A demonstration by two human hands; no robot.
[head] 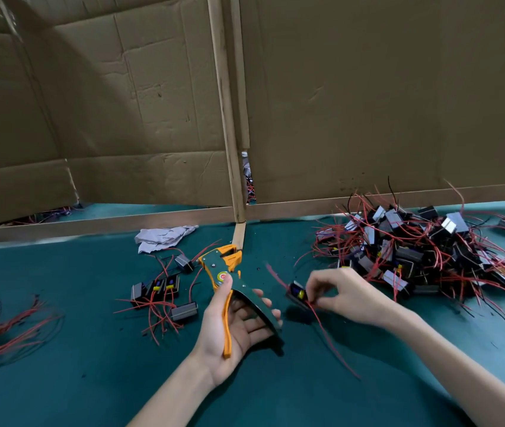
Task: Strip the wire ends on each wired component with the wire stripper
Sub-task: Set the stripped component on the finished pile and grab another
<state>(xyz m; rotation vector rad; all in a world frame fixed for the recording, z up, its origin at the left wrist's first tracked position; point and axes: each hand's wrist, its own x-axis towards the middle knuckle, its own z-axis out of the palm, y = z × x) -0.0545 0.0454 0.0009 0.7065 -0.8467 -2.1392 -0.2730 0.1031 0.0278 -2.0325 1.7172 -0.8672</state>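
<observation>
Two hands are at work over the green desk. The left hand lies palm up and holds the wire stripper, a green and orange tool. The thumb presses on its body just below the round red and yellow knob, and the fingers curl loosely under the green handle. The orange handle lies across the palm, and the tool's head points away from the person, toward the wooden post. Just to the right, apart from the stripper, the right hand pinches a wired component by its near side, fingertips pressed together where the red wire leaves it. That wire trails down over the desk toward the person, and a second red lead sticks up and away. Whether the component touches the desk I cannot tell. A big pile of components with red and black leads lies to the far right, a small group of components sits left of the stripper, and loose red-wired parts lie at the left edge. Behind are a crumpled white cloth and cardboard walls.
</observation>
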